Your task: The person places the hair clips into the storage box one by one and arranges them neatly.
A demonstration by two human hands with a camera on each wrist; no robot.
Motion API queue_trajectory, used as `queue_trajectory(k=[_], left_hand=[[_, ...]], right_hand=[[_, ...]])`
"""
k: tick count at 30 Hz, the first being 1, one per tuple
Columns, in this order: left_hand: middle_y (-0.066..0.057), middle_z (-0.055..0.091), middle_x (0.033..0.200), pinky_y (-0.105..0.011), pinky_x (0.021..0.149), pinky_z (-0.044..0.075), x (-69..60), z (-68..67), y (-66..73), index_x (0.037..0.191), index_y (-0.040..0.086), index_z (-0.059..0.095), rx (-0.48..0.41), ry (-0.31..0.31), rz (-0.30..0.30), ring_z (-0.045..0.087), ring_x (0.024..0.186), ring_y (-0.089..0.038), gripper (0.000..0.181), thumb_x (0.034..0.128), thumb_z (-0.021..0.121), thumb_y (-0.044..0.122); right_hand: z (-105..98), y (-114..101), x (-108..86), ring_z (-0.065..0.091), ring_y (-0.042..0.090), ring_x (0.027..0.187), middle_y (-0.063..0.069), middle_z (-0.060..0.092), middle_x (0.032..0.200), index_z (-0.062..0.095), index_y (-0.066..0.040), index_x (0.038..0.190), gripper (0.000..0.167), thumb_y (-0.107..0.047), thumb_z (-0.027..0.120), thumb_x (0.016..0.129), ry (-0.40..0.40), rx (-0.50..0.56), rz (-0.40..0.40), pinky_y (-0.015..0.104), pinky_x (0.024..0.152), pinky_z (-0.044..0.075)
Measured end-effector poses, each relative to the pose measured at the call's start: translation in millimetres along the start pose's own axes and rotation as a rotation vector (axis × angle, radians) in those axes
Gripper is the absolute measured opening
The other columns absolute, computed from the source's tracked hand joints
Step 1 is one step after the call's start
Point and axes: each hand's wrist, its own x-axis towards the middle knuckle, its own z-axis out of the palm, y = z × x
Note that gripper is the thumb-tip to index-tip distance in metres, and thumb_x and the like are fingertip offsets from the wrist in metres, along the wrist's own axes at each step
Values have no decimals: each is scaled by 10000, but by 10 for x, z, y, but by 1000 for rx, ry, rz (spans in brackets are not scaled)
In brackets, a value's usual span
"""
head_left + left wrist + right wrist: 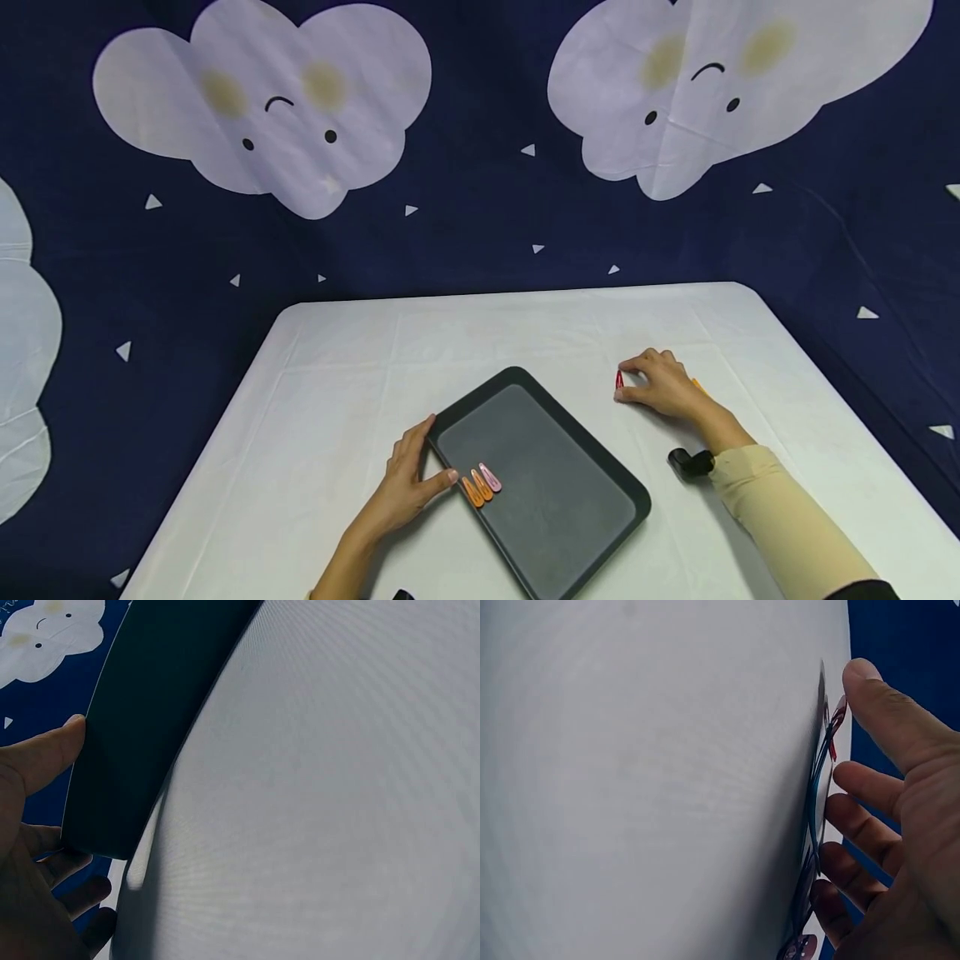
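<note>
Left hand [405, 483]: Its grip is spread along the edge of the gray tray [555, 508], with the thumb touching the rim. I think that stops the tray from sliding.
Two orange clips [482, 485]: They lie side by side in the tray near its left rim, maybe to make a neat row.
Pink clip [491, 477]: It lies just right of them, tipped the same way.
Gray tray: It sits slanted on the white tabletop [360, 383], between the hands, maybe so both can reach.
Red clip [619, 380]: It is right of the tray. I can't tell if it touches the tabletop.
Right hand [663, 387]: Its grip pinches the red clip with thumb and finger, probably because it's so little.
Orange bit [699, 385]: It peeks out behind that hand, mostly hidden.
</note>
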Motion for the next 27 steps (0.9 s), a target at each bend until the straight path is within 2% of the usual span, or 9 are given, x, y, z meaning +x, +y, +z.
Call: queue_trajectory(k=[19, 27], left_hand=[[-113, 307, 1509, -636, 1056, 165, -9, -4, 9, 1496, 122, 253, -6, 9, -1, 246, 1371, -299, 899, 776, 759, 304], [-112, 297, 1515, -654, 1059, 156, -17, -16, 26, 1499, 124, 242, -9, -5, -5, 236, 1380, -309, 895, 785, 753, 301]], right_hand=[[33, -56, 3, 452, 312, 947, 135, 579, 1069, 644, -105, 1177, 561, -415, 770, 726, 31, -23, 8, 473, 808, 337], [18, -58, -6, 455, 303, 962, 123, 593, 1070, 661, -97, 1153, 531, -393, 778, 728, 42, -14, -1, 482, 831, 337]])
